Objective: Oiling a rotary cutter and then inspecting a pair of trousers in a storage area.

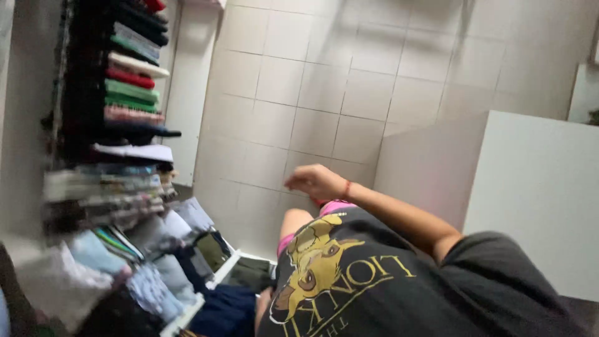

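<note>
— White square tiles (349, 93) fill most of the view. What's the pale block on the right?

— A plain white cabinet side (536, 187). Opposite it, on the left, a tall stack of folded clothes (128, 87) in red, green, black and cream sits in a white shelf unit (187, 93).

— And below?

— A dark grey T-shirt with a yellow lion print (349, 281), and left of it an open white drawer (221, 271) of dark folded fabric.

— The hands?

— Only the right hand (318, 181) shows, arm stretched out from the shirt sleeve. It hangs just above the pink shorts (334, 207) and bare knee, well apart from the clothes stack.

— Its fingers (298, 182)?

— Loosely curled, blurred; I cannot tell whether they hold anything. A red wristband (347, 189) circles the wrist.
</note>
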